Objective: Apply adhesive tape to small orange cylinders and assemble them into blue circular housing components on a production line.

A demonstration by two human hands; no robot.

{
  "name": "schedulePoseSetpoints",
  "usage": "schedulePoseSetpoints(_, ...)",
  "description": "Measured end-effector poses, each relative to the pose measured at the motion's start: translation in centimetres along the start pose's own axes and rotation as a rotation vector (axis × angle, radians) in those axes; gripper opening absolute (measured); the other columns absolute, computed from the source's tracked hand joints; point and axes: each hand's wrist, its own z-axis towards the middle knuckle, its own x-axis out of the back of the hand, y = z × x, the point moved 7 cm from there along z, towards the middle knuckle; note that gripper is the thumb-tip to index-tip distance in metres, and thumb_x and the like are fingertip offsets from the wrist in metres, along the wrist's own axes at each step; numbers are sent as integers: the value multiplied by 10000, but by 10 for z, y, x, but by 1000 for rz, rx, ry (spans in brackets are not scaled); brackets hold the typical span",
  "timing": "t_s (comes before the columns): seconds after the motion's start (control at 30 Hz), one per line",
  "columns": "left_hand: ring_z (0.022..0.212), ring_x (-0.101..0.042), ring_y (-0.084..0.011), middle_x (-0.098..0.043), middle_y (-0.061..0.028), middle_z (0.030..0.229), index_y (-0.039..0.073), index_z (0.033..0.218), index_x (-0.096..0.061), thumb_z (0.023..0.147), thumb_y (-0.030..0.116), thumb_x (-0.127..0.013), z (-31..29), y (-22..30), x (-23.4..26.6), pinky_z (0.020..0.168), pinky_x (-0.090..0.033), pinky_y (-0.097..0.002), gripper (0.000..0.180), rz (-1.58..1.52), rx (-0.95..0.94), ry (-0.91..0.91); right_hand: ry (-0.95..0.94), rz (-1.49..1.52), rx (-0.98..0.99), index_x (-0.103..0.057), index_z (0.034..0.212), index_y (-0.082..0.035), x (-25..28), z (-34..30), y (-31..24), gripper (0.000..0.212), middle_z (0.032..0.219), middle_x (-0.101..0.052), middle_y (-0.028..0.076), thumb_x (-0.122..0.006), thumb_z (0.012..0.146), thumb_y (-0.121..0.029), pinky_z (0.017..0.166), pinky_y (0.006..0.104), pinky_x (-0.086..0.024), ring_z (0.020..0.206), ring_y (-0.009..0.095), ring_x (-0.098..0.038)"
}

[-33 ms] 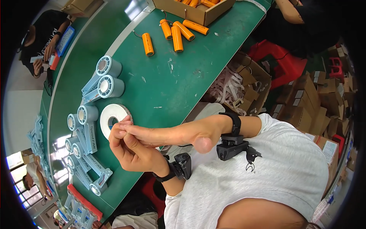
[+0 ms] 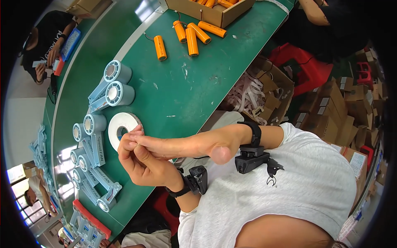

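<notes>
My left hand (image 2: 149, 167) is closed, its thumb and curled fingers meeting the fingertips of my right hand (image 2: 186, 145). Anything small pinched there is hidden. My right hand lies edge-on with fingers stretched out straight and its thumb apart. Just beyond the fingertips a roll of white tape (image 2: 120, 120), partly covered by them, lies flat on the green table (image 2: 165, 95). Left of my hands are several light-blue handheld fans (image 2: 97, 151) in a row. Two more fans (image 2: 120, 93) with round heads lie farther up, past the tape.
Several orange cylindrical batteries (image 2: 192, 42) with wires lie at the far side, by a cardboard box (image 2: 231, 16) of more. A carton of white strips (image 2: 269, 111) stands below the table's right edge, near a red stool (image 2: 302, 70). Another person (image 2: 47, 45) works at far left.
</notes>
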Motion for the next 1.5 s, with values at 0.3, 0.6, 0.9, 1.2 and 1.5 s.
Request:
schedulePoseSetpoints(0.3, 830, -582, -293, -552, -182, 849, -65, 875, -447, 898, 46, -453, 1, 4, -3, 815, -478, -423, 114, -100, -40, -22, 35, 272, -250, 78, 1371, 52, 0, 0, 8, 1376, 1464, 10, 172, -346, 478, -905, 1104, 372, -91, 1363, 246, -31)
schedulePoseSetpoints(0.6, 762, -599, -311, -556, -183, 838, -52, 878, -438, 913, 116, -459, 3, 4, -2, 761, -510, -438, 173, -112, -24, -11, 2, 346, 12, 90, 1379, 21, 5, -3, 0, 1157, 1464, 7, 188, -200, 657, -836, 1094, 414, -110, 1364, 270, -32)
schedulePoseSetpoints(0.9, 663, -619, -270, -548, -181, 908, -19, 924, -432, 923, 173, -467, 5, -4, -2, 714, -529, -390, 195, -418, 156, -86, -36, 486, 16, -1, 1393, 23, 5, -6, 3, 1259, 1471, -37, 168, -216, 549, -886, 1087, 430, -134, 1357, 287, -100)
schedulePoseSetpoints(1.2, 580, -411, -139, -414, -24, 712, 59, 780, -440, 950, 230, -385, 33, -23, 85, 669, -407, -326, 247, -415, 150, 113, 145, 339, -59, -121, 1373, 69, 30, -14, -1, 1139, 1394, -243, 239, -433, 664, -766, 1010, 430, -307, 1265, 325, -323)
schedulePoseSetpoints(1.5, 395, -266, -110, -270, 3, 532, 123, 607, -311, 945, 348, -391, -84, -49, 228, 396, -261, -262, 414, 17, 657, 296, 640, -528, -177, -547, 1038, 69, 139, -14, -34, 403, 840, -643, 166, -555, 868, -296, 699, 337, -514, 752, 224, -637)
